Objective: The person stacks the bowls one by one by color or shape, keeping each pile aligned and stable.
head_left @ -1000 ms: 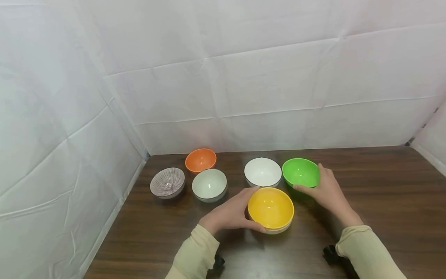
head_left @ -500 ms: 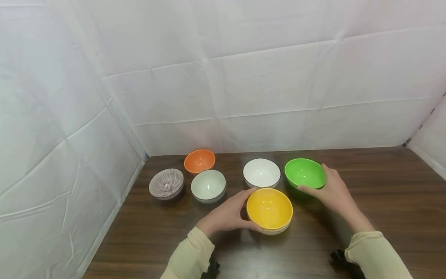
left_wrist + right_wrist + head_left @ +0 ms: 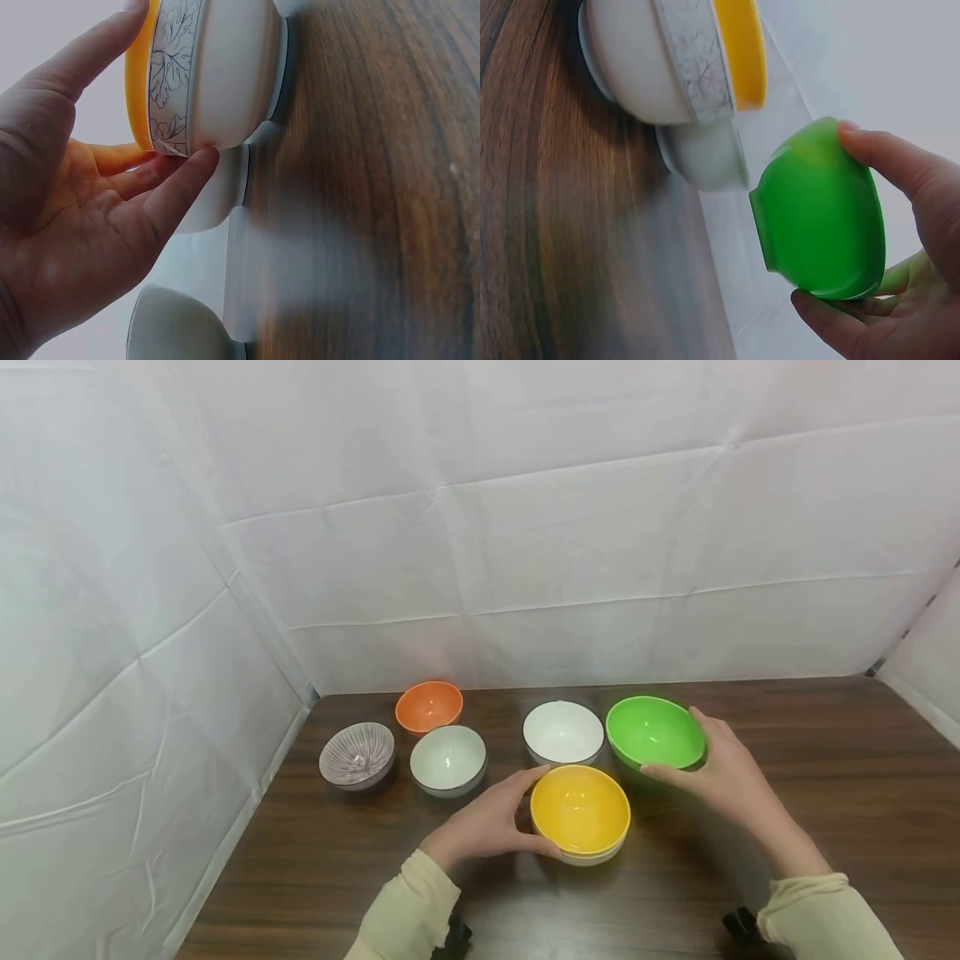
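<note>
My right hand point(image 3: 720, 777) grips a bright green bowl point(image 3: 652, 735) by its side, thumb and fingers on opposite sides near the rim. In the right wrist view the foot of the green bowl point(image 3: 761, 229) hangs well clear of the wooden table. A yellow bowl point(image 3: 579, 810) is nested inside a white bowl with a leaf-patterned band point(image 3: 172, 56), which stands on the table. My left hand point(image 3: 491, 822) curves round this stack from the left. Its thumb is at the yellow rim, and a fingertip touches the patterned band.
Behind the stack stands a white bowl point(image 3: 564, 733). Farther left are a pale green bowl point(image 3: 448, 760), an orange bowl point(image 3: 430, 706) and a striped bowl point(image 3: 357, 755). White cloth point(image 3: 525, 527) hangs along the back and sides of the dark table point(image 3: 300, 877).
The green bowl has come up off the table in my right hand, slightly to the right, and looks larger. My left hand stays round the stacked bowls.
</note>
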Demonstrator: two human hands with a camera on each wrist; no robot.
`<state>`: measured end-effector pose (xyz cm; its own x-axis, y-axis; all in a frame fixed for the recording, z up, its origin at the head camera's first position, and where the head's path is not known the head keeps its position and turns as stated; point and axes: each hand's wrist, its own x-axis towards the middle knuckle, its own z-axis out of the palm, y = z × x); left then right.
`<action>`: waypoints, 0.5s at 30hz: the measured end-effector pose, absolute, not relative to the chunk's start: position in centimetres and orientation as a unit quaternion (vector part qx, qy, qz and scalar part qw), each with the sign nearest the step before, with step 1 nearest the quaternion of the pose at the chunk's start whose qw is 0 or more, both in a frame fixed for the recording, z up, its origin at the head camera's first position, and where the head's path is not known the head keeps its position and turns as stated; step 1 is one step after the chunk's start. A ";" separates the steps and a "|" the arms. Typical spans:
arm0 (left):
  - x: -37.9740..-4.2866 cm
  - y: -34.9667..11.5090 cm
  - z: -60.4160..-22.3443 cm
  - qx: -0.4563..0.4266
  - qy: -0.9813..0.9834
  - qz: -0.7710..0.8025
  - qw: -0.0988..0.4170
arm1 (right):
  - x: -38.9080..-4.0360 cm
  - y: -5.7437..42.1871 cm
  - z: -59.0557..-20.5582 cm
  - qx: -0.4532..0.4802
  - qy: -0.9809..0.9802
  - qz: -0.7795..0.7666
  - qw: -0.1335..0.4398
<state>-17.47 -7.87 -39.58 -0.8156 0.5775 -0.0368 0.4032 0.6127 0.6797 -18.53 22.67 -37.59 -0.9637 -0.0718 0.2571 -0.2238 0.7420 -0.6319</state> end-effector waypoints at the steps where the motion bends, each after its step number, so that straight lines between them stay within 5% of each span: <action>1: -17.5 -7.9 -39.6 0.275 0.889 0.343 0.128 | -18.4 22.5 -37.5 0.083 -0.926 0.351 0.110; 15: -17.5 -8.0 -39.4 0.271 0.890 0.341 0.131 | -16.9 20.7 -36.2 0.117 -0.924 0.352 0.096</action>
